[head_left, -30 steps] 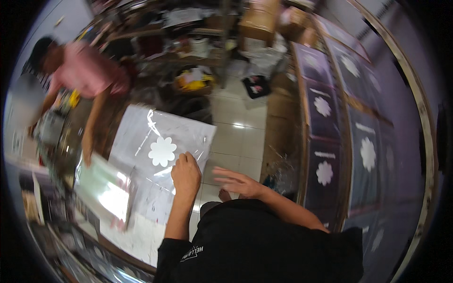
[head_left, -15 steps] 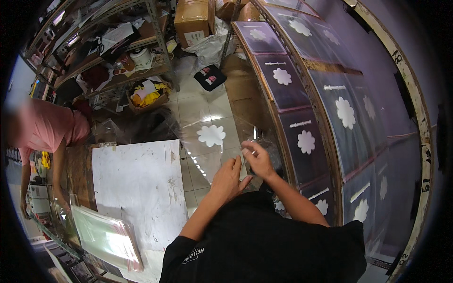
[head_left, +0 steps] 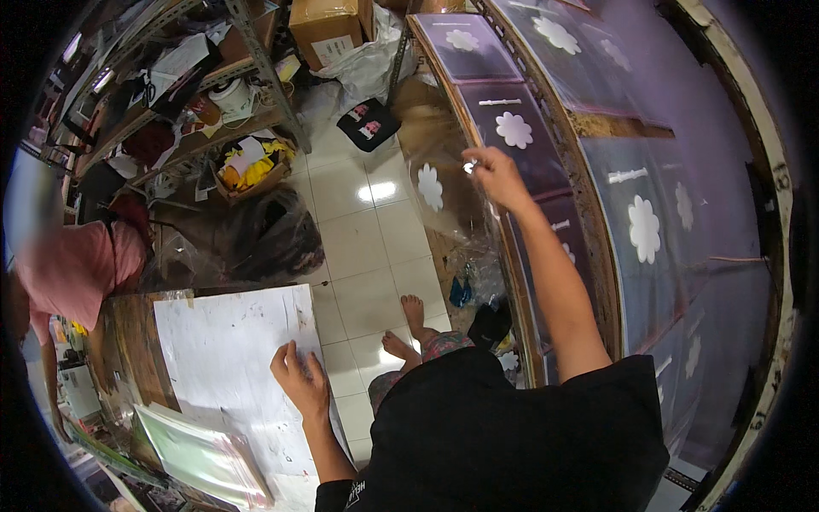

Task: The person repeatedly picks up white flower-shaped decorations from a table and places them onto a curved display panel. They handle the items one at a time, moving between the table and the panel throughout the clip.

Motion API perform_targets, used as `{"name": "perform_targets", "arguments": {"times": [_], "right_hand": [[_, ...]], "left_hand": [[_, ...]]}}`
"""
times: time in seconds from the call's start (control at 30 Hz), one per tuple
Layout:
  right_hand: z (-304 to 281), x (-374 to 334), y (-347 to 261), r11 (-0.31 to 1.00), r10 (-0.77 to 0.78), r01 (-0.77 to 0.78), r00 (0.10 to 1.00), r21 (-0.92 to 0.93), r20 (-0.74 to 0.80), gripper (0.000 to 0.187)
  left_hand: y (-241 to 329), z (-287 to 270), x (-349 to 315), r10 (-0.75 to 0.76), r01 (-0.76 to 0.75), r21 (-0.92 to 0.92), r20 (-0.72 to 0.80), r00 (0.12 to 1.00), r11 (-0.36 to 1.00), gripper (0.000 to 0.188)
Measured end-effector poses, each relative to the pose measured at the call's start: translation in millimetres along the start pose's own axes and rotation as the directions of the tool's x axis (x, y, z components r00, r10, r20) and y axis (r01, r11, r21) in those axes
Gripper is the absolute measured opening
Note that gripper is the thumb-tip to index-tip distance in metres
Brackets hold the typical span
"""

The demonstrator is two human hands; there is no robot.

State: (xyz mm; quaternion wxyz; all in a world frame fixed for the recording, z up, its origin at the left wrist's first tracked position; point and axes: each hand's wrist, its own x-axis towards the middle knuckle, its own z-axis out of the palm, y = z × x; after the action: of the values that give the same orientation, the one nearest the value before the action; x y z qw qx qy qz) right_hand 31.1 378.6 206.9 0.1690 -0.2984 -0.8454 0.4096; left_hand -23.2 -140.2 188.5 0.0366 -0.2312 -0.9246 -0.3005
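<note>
Hands | right hand (head_left: 493, 175) grips clear bag (head_left: 444, 192) (flower print) | left hand (head_left: 300, 381) flat on white sheet (head_left: 235, 358)

Left hand (head_left: 300, 382) flat, palm down, right hand (head_left: 495, 175) raised, arm outstretched, fingers pinched

board (head_left: 230, 358) left, rack (head_left: 546, 128) right — floor (head_left: 358, 230) between

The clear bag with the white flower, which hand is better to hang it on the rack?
Probably the right hand: it already pinches the clear bag up beside the rack. The left hand rests flat on the white sheet, far away.
</note>
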Motion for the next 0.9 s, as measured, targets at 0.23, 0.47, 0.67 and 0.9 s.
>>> {"name": "perform_targets", "arguments": {"times": [0.23, 0.47, 0.67, 0.9], "right_hand": [[-64, 50, 86, 0.936, 0.191, -0.086, 0.939, 0.342, -0.286, 0.035], [-81, 23, 193, 0.576, 0.682, -0.138, 0.625, 0.806, -0.38, 0.037], [-61, -1, 228, 0.501, 0.792, -0.014, 0.41, 0.865, -0.452, 0.035], [-54, 2, 259, 0.585, 0.786, -0.071, 0.293, 0.808, -0.544, 0.033]], "left_hand": [[-19, 36, -8, -0.034, 0.048, 0.135, -0.103, 0.994, 0.99, 0.041], [-19, 36, -5, -0.039, 0.054, 0.184, -0.082, 0.996, 0.981, 0.038], [-19, 39, -5, -0.02, 0.038, 0.2, -0.091, 0.996, 0.979, 0.038], [-22, 41, -4, -0.009, 0.028, 0.2, -0.094, 0.996, 0.979, 0.037]]}}
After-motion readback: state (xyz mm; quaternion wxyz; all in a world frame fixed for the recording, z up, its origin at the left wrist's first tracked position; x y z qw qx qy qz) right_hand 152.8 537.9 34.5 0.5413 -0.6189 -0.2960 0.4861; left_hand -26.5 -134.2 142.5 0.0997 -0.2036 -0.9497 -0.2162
